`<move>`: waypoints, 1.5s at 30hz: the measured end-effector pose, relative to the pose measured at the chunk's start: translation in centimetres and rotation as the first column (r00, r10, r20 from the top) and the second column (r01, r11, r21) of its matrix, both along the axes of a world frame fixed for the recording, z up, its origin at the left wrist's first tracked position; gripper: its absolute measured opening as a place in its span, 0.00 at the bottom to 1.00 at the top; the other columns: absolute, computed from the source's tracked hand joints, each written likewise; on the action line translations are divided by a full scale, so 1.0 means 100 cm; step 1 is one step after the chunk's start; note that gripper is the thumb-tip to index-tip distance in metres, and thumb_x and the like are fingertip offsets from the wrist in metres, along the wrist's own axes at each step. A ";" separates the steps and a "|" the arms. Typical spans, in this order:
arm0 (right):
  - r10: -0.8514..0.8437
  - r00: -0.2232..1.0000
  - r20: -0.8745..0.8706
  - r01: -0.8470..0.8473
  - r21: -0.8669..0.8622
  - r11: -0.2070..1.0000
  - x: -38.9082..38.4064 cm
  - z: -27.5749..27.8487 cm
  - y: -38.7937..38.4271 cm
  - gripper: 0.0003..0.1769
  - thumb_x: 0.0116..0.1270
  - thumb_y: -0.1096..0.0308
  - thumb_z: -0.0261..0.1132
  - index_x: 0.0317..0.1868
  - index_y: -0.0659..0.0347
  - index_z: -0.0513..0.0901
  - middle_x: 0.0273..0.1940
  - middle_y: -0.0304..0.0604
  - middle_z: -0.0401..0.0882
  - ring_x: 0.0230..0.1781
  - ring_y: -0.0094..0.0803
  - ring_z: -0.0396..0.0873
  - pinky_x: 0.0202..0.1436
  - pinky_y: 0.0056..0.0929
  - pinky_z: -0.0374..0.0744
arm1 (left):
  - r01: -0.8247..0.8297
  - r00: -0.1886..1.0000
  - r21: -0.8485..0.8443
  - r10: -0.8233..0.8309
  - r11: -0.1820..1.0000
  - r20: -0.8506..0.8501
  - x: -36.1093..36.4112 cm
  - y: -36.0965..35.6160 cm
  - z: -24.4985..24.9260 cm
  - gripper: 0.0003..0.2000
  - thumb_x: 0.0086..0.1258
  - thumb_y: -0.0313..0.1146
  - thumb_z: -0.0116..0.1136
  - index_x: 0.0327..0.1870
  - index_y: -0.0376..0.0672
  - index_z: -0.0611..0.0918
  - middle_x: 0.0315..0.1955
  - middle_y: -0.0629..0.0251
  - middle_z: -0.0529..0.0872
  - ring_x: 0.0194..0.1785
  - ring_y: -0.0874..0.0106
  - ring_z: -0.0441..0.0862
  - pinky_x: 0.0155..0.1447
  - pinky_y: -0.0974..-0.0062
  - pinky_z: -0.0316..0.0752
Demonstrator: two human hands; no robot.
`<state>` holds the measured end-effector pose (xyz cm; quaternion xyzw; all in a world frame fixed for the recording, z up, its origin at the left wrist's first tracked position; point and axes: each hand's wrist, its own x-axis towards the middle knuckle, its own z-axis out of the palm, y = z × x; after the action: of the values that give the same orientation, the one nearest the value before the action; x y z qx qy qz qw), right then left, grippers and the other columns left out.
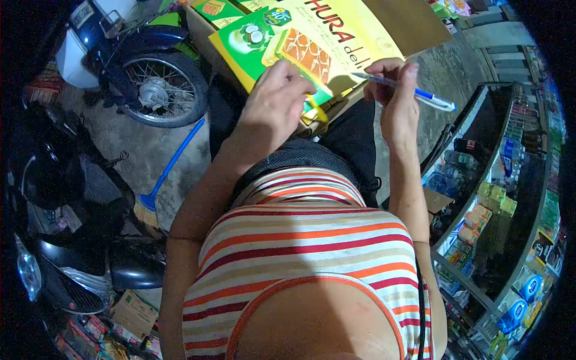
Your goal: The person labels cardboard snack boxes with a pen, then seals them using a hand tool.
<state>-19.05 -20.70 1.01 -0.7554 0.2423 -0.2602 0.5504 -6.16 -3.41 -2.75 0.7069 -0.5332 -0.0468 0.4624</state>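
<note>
A large green and yellow box [306, 45] with a coconut and cake picture lies on an open cardboard carton [414, 27] in front of my lap. My left hand [279, 99] is at the box's near edge, its fingers curled round a yellow strip [319, 114] that hangs below them. On the right, my right hand [399, 99] holds a blue and white pen [429, 99] between thumb and fingers, its tip pointing left over the box's near right corner.
Motorbikes stand at the left, one showing its spoked wheel [156, 90]. A blue-handled broom [174, 159] lies on the concrete floor. At the right, metal shelves [480, 288] hold bottles and packets. A cardboard box [135, 312] is at the lower left.
</note>
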 end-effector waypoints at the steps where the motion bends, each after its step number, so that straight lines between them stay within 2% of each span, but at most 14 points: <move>1: -0.020 1.000 -0.021 0.021 0.043 0.999 -0.005 -0.002 0.001 0.29 0.80 0.47 0.41 0.40 0.64 0.79 0.28 0.38 0.74 0.27 0.23 0.71 0.34 0.25 0.72 | 0.006 1.000 0.004 -0.006 1.000 0.002 0.003 0.002 0.000 0.10 0.61 0.19 0.59 0.42 0.39 0.82 0.41 0.57 0.76 0.45 0.61 0.78 0.51 0.70 0.74; 3: -0.069 0.997 0.030 0.069 -0.027 0.997 -0.009 -0.008 0.015 0.14 0.76 0.61 0.56 0.41 0.64 0.79 0.26 0.39 0.75 0.29 0.24 0.74 0.33 0.25 0.73 | -0.004 0.996 -0.003 0.004 1.000 -0.084 0.007 0.008 0.001 0.08 0.59 0.18 0.57 0.38 0.38 0.82 0.38 0.57 0.77 0.42 0.61 0.80 0.48 0.69 0.76; 5: 0.040 0.999 0.013 -0.036 -0.250 0.968 -0.013 -0.022 0.023 0.09 0.67 0.67 0.65 0.41 0.65 0.80 0.30 0.44 0.78 0.31 0.30 0.78 0.36 0.28 0.76 | -0.026 0.998 0.035 0.028 0.999 -0.057 0.011 0.012 0.005 0.07 0.57 0.17 0.56 0.35 0.37 0.82 0.36 0.58 0.78 0.41 0.61 0.81 0.47 0.70 0.76; 7: 0.211 0.976 0.049 -0.154 -0.523 0.838 -0.009 -0.027 0.031 0.11 0.60 0.71 0.70 0.41 0.64 0.81 0.34 0.48 0.80 0.33 0.38 0.80 0.38 0.32 0.78 | -0.013 0.999 0.031 0.015 0.999 -0.051 0.014 0.015 0.005 0.03 0.60 0.21 0.57 0.35 0.36 0.80 0.35 0.57 0.78 0.41 0.60 0.81 0.46 0.66 0.76; 11: 0.267 0.951 0.158 -0.121 -0.604 0.788 -0.002 -0.052 0.055 0.15 0.54 0.78 0.70 0.43 0.64 0.80 0.34 0.49 0.78 0.34 0.45 0.80 0.39 0.36 0.79 | -0.059 0.994 0.123 0.069 0.991 -0.084 0.002 0.012 0.015 0.05 0.60 0.21 0.59 0.37 0.36 0.79 0.35 0.56 0.79 0.41 0.59 0.81 0.46 0.66 0.77; 17: 0.193 0.960 0.201 -0.060 -0.527 0.848 -0.003 -0.060 0.056 0.16 0.53 0.79 0.70 0.43 0.66 0.77 0.35 0.51 0.78 0.34 0.46 0.80 0.39 0.38 0.79 | -0.107 0.987 0.102 0.118 0.989 -0.107 -0.001 0.003 0.018 0.08 0.60 0.20 0.59 0.40 0.36 0.78 0.35 0.57 0.79 0.40 0.58 0.80 0.43 0.65 0.76; 19: 0.120 0.969 0.217 -0.007 -0.459 0.889 -0.005 -0.062 0.056 0.16 0.53 0.79 0.70 0.43 0.66 0.77 0.34 0.51 0.78 0.33 0.46 0.80 0.38 0.37 0.79 | 0.000 0.994 0.103 -0.011 0.995 0.105 0.006 0.003 0.014 0.07 0.62 0.22 0.59 0.40 0.35 0.80 0.38 0.56 0.80 0.41 0.61 0.82 0.47 0.68 0.78; 23: 0.089 0.972 0.217 0.010 -0.417 0.909 -0.006 -0.064 0.053 0.15 0.54 0.79 0.70 0.42 0.65 0.76 0.33 0.51 0.77 0.30 0.44 0.79 0.35 0.34 0.78 | 0.010 0.985 0.224 -0.049 0.974 0.167 0.012 0.000 0.025 0.05 0.63 0.21 0.58 0.39 0.35 0.79 0.37 0.55 0.79 0.42 0.58 0.81 0.48 0.68 0.76; 31: 0.105 0.975 0.196 -0.021 -0.388 0.922 -0.003 -0.059 0.051 0.13 0.56 0.79 0.69 0.41 0.65 0.77 0.33 0.49 0.78 0.30 0.42 0.79 0.34 0.33 0.78 | 0.284 0.893 0.330 -0.374 0.900 0.252 0.037 -0.011 0.032 0.06 0.63 0.23 0.57 0.38 0.36 0.75 0.32 0.54 0.75 0.40 0.54 0.77 0.46 0.63 0.74; 34: 0.101 0.973 0.206 -0.017 -0.375 0.927 -0.003 -0.060 0.050 0.12 0.57 0.78 0.68 0.41 0.65 0.77 0.33 0.49 0.77 0.29 0.41 0.79 0.34 0.32 0.78 | 0.268 0.870 0.433 -0.410 0.861 0.275 0.044 -0.016 0.035 0.04 0.65 0.24 0.56 0.37 0.36 0.75 0.32 0.53 0.76 0.40 0.53 0.78 0.45 0.62 0.74; 38: 0.101 0.977 0.188 -0.027 -0.361 0.932 -0.001 -0.060 0.051 0.12 0.57 0.78 0.69 0.41 0.65 0.78 0.33 0.48 0.77 0.29 0.41 0.78 0.33 0.33 0.77 | 0.272 0.884 0.440 -0.403 0.856 0.237 0.048 -0.016 0.033 0.04 0.67 0.26 0.56 0.35 0.35 0.74 0.31 0.52 0.77 0.40 0.53 0.78 0.44 0.61 0.73; 41: 0.118 0.969 0.219 -0.025 -0.387 0.922 0.002 -0.062 0.046 0.12 0.57 0.79 0.69 0.42 0.65 0.78 0.32 0.47 0.77 0.28 0.40 0.77 0.32 0.33 0.76 | 0.196 0.937 0.404 -0.292 0.894 0.191 0.036 -0.010 0.030 0.05 0.67 0.27 0.56 0.33 0.36 0.74 0.30 0.52 0.77 0.38 0.52 0.79 0.43 0.59 0.74; 43: 0.129 0.964 0.234 -0.028 -0.393 0.919 0.003 -0.063 0.044 0.13 0.57 0.79 0.68 0.42 0.65 0.78 0.32 0.47 0.76 0.27 0.39 0.77 0.31 0.32 0.76 | 0.027 0.964 0.422 -0.136 0.906 0.231 0.025 -0.008 0.030 0.05 0.67 0.26 0.56 0.34 0.37 0.73 0.30 0.53 0.78 0.37 0.51 0.79 0.43 0.59 0.74; 45: 0.126 0.972 0.200 -0.048 -0.353 0.934 0.002 -0.063 0.044 0.12 0.59 0.79 0.69 0.43 0.65 0.78 0.32 0.46 0.76 0.28 0.36 0.76 0.33 0.29 0.75 | -0.027 0.962 0.396 -0.084 0.918 0.259 0.015 -0.007 0.023 0.05 0.67 0.26 0.55 0.34 0.37 0.73 0.29 0.52 0.78 0.37 0.50 0.79 0.43 0.59 0.74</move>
<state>-18.89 -16.34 -5.30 -0.8170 0.0967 -0.3558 0.4434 -4.65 -4.14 -0.47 0.7775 -0.5812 -0.0633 0.2318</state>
